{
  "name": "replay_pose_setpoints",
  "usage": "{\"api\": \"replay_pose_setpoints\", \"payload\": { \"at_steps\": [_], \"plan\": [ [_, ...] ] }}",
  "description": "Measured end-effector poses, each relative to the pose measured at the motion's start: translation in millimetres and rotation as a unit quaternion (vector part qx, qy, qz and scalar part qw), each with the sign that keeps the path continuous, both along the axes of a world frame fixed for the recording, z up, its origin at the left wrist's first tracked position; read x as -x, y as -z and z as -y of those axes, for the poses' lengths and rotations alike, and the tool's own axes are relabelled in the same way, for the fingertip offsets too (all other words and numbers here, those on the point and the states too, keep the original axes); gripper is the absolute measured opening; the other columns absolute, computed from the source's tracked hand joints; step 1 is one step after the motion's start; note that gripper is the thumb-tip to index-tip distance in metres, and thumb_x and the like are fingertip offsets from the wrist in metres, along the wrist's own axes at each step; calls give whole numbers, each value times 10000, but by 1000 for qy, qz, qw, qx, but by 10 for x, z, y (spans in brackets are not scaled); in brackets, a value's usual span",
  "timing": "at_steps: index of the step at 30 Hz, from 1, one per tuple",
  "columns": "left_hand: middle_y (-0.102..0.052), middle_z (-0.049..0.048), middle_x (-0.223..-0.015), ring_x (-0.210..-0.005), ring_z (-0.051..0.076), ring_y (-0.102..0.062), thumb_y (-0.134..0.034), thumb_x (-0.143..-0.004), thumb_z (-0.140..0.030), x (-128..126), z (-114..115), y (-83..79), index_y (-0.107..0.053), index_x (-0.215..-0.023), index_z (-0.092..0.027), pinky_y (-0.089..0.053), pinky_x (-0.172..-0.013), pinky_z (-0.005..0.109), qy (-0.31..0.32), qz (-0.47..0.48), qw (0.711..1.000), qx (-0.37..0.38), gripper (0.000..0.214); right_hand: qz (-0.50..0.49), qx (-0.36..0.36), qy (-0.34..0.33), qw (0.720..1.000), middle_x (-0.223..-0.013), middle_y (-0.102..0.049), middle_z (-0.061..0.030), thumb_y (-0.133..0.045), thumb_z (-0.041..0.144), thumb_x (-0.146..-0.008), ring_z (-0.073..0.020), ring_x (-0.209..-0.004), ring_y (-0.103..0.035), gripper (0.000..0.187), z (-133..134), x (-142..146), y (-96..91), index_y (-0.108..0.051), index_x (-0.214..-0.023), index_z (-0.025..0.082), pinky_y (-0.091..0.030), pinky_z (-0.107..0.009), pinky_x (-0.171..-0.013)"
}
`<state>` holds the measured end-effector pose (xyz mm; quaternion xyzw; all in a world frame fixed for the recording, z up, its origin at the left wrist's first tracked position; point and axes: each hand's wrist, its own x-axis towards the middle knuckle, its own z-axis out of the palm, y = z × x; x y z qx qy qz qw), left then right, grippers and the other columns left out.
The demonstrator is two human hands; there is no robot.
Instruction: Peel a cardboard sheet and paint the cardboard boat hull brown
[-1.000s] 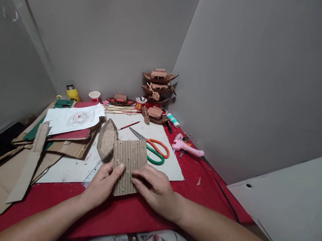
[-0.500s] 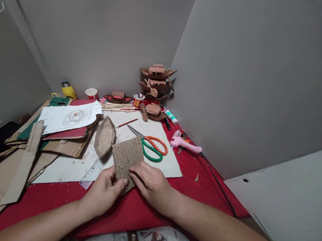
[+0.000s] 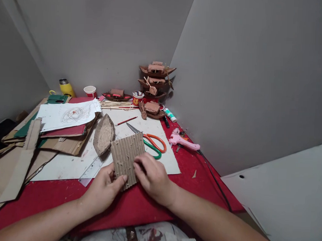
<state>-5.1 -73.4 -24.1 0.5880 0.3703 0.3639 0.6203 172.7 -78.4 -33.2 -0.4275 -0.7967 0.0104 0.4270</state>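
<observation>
A squarish piece of corrugated cardboard [image 3: 126,152], its ridges bare and dotted with torn paper bits, is held tilted above the table's front. My left hand [image 3: 104,187] grips its lower left corner, thumb on the ridged face and fingers behind. At its right side my right hand [image 3: 154,177] is closed, fingertips pinched against the ridged face; whatever lies between them is hidden. Just beyond the piece lie scissors [image 3: 155,137] with orange and green handles, partly covered by it. To the left rests a boat-shaped cardboard hull [image 3: 105,135].
Cardboard sheets [image 3: 69,146] and a scribbled paper [image 3: 67,114] are piled at left. A clear ruler [image 3: 92,169] and a pencil [image 3: 126,121] lie on white board. Model boats [image 3: 156,81] are stacked at the back. A pink glue gun [image 3: 184,141] with a cord lies right.
My right hand has drawn back a little toward the cardboard's right edge, and its fingers have curled into a pinch. The left hand keeps its grip. The view has shifted slightly.
</observation>
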Motion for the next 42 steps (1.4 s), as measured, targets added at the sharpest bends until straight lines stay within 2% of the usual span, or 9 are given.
{"api": "replay_pose_setpoints", "payload": {
  "at_steps": [3, 5, 9, 12, 21, 27, 34, 38, 42],
  "plan": [
    [-704, 76, -1039, -914, 198, -628, -641, -817, -284, 0, -31, -15, -624, -1074, -146, -465, -890, 318, 8, 30, 999, 39, 292, -107, -7, 17, 994, -760, -576, -33, -496, 132, -895, -160, -666, -550, 90, -12, -83, -69, -553, -937, 189, -473, -280, -600],
    [-714, 79, -1023, -893, 197, -643, -664, -807, -294, 4, -50, -19, -621, -1086, -144, -477, -863, 316, 19, 43, 997, 60, 320, -133, -21, -8, 991, -744, -581, -27, -519, 111, -877, -153, -642, -545, 114, 8, -107, -92, -563, -943, 193, -466, -272, -579],
    [-731, 70, -955, -816, 173, -657, -680, -803, -289, 2, -68, 1, -625, -1087, -145, -490, -789, 281, 47, 65, 992, 93, 324, -94, -36, -88, 991, -741, -622, -37, -546, 72, -857, -163, -660, -570, 176, 57, -61, -70, -578, -981, 193, -476, -273, -584],
    [-727, 63, -964, -829, 168, -654, -658, -822, -263, -5, -57, 35, -626, -1098, -150, -488, -799, 278, 62, 72, 991, 91, 300, -69, -41, -100, 992, -799, -654, -63, -550, 78, -869, -170, -697, -591, 235, 54, -2, -28, -570, -1079, 184, -497, -277, -603],
    [-674, 52, -1106, -938, 170, -615, -604, -846, -176, -36, 6, 42, -613, -1143, -161, -463, -853, 267, 60, 31, 998, 13, 297, -21, 5, -56, 998, -821, -651, -88, -525, 123, -902, -194, -750, -606, 153, 29, 57, 22, -590, -1038, 148, -522, -300, -657],
    [-685, 47, -1008, -879, 167, -610, -563, -870, -192, -39, 33, 63, -603, -1129, -143, -469, -827, 273, 57, 14, 998, 2, 266, -74, 65, -38, 994, -823, -651, -64, -543, 114, -889, -180, -758, -628, 133, 43, 91, 51, -605, -991, 171, -524, -287, -680],
    [-664, 21, -930, -853, 156, -575, -521, -884, -174, -37, 78, 76, -613, -1077, -163, -452, -808, 250, 32, -78, 991, -101, 214, -31, 38, -18, 999, -787, -634, -63, -480, 115, -913, -184, -741, -616, 114, 80, 133, 18, -574, -933, 175, -516, -283, -647],
    [-623, 11, -867, -822, 151, -562, -517, -887, -200, -44, 69, 71, -589, -994, -168, -461, -775, 246, 44, -55, 995, -76, 133, 13, 26, -7, 1000, -769, -613, -65, -471, 126, -910, -189, -720, -597, 97, 53, 94, 5, -561, -916, 164, -495, -281, -613],
    [-501, -29, -706, -648, 120, -487, -509, -897, -284, -27, 47, 67, -531, -865, -177, -467, -606, 222, 52, -43, 998, -16, 114, -38, 33, 15, 999, -759, -584, -38, -491, 122, -894, -158, -666, -566, 83, -6, 21, -8, -551, -907, 178, -479, -264, -602]
  ]
}}
